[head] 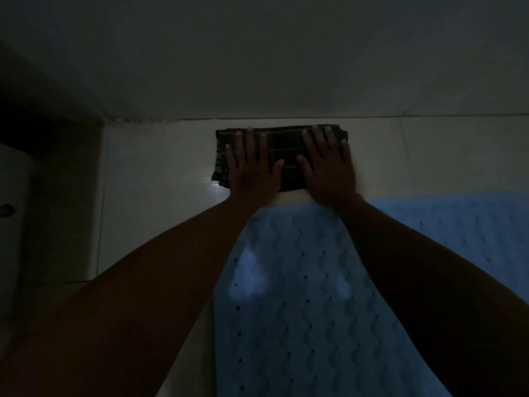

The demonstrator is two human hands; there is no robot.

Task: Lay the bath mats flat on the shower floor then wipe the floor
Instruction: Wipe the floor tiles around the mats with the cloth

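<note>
Pale tiled shower floor (160,156) carries two blue bath mats (300,282), apparently already flat, one below the arms and one at right. Wiping seems in hand: the dark striped cloth (286,147) lies by the wall, pressed flat under the left hand (252,170) and right hand (329,167), fingers straight and spread. Next likely calls for sliding it across bare tile.

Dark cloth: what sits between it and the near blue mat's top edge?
Head view: a narrow strip of bare pale floor separates the dark cloth from the blue mat.
</note>
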